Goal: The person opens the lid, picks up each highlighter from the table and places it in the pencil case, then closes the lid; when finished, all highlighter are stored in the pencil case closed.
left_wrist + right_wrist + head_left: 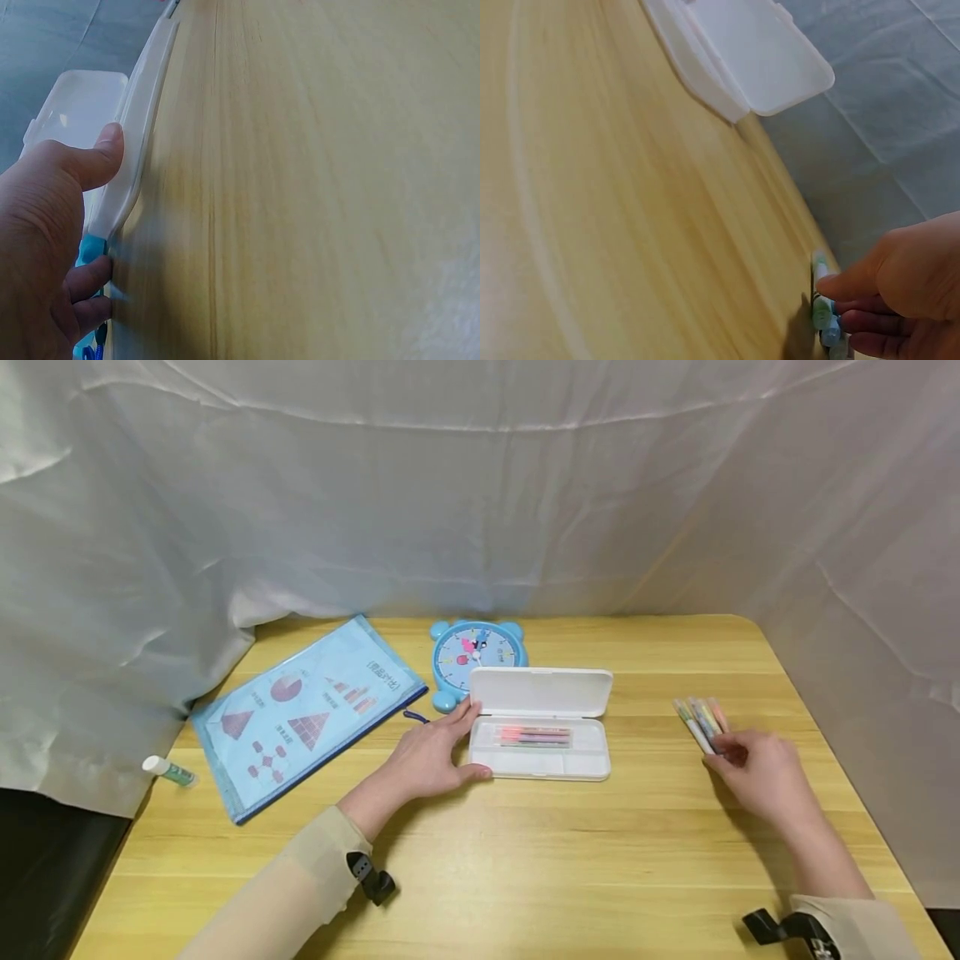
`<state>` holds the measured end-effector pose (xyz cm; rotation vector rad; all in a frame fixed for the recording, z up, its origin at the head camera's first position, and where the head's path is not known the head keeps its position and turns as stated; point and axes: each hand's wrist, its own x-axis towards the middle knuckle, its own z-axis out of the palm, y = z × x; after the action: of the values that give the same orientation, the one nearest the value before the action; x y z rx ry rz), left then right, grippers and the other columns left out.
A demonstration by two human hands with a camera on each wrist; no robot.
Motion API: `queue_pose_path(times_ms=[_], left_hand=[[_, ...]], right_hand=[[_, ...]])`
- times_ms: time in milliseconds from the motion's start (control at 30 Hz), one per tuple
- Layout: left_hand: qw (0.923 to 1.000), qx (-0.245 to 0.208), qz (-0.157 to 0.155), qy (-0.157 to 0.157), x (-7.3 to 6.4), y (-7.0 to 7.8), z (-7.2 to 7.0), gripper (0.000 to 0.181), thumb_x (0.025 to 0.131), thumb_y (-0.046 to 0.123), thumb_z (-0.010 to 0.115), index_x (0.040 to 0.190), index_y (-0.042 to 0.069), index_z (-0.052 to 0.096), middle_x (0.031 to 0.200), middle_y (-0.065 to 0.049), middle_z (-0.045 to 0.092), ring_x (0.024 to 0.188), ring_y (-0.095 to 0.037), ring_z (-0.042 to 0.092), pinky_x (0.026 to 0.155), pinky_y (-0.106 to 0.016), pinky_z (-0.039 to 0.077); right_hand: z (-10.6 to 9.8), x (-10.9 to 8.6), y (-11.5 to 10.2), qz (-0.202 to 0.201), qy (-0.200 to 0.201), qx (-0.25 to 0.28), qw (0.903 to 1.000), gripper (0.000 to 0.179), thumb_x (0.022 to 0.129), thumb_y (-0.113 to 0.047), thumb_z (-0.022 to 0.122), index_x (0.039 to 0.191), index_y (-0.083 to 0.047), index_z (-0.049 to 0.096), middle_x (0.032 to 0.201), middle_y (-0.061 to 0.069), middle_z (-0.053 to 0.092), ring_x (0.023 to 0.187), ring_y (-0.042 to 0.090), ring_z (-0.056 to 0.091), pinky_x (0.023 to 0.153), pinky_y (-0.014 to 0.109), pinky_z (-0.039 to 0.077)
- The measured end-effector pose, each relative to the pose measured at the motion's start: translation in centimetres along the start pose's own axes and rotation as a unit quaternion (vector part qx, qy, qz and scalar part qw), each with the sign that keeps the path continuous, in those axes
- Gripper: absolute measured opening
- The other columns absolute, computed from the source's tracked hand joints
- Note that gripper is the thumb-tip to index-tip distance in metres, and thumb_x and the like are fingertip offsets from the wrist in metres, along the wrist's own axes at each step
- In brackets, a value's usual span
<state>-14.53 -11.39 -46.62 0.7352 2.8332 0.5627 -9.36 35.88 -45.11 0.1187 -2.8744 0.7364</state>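
Observation:
A white pencil case (540,763) lies with its lid raised, several pink and purple pens (534,737) inside. My left hand (427,756) grips the case's left end, thumb along the front edge and fingers by the hinge. In the left wrist view the thumb (105,157) presses against the case's side. Over on the right, my right hand (765,772) pinches several markers (697,720) in green, blue, yellow and orange near their close ends. In the right wrist view, the thumb lies over the green marker (821,307), with the other fingers curled on the far side.
A blue alarm clock (450,672) sits behind the case, partly covered by its lid. Left of it lies a light blue zip folder (300,718) with printed charts. A glue stick (171,771) lies near the table's left edge. Grey cloth (480,510) hangs around the table.

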Motion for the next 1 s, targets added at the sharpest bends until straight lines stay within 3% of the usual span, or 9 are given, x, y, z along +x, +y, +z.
queue_pose_path(times_ms=[267,500,667,1000], left_hand=[[1.0,-0.002,0.004,0.005,0.0,0.0,0.0,0.106,0.089,0.07,0.073,0.169,0.018,0.027,0.172,-0.004,0.025,0.145,-0.035,0.047,0.087,-0.046,0.054],[1.0,0.002,0.001,0.003,0.0,0.0,0.0,0.107,0.088,0.071,0.072,0.169,0.02,0.026,0.172,-0.003,0.024,0.143,-0.035,0.05,0.084,-0.044,0.054],[1.0,0.002,0.001,0.001,0.0,0.1,0.0,0.107,0.088,0.071,0.073,0.169,0.019,0.025,0.172,-0.004,0.023,0.144,-0.035,0.048,0.086,-0.045,0.054],[1.0,-0.002,0.002,0.0,-0.1,0.2,-0.1,0.106,0.089,0.069,0.074,0.169,0.018,0.027,0.172,-0.005,0.024,0.144,-0.035,0.048,0.086,-0.045,0.054]], right_hand=[[0.7,-0.1,-0.5,0.004,-0.016,-0.003,0.9999,0.021,0.087,-0.004,0.084,0.099,0.011,0.076,0.078,0.013,0.074,0.07,0.028,0.069,0.06,0.04,0.053],[1.0,0.1,-0.8,0.008,-0.034,-0.007,0.9994,0.018,0.09,-0.004,0.08,0.1,0.011,0.077,0.076,0.007,0.073,0.069,0.025,0.067,0.06,0.04,0.051],[0.9,-0.1,-1.0,0.005,-0.025,-0.001,0.9997,0.014,0.092,-0.002,0.078,0.1,0.009,0.077,0.076,0.006,0.072,0.069,0.023,0.065,0.06,0.039,0.05],[-0.3,0.5,-2.2,-0.004,0.003,0.031,0.9995,0.017,0.096,-0.002,0.074,0.109,0.009,0.075,0.087,0.017,0.072,0.073,0.024,0.059,0.059,0.03,0.046]])
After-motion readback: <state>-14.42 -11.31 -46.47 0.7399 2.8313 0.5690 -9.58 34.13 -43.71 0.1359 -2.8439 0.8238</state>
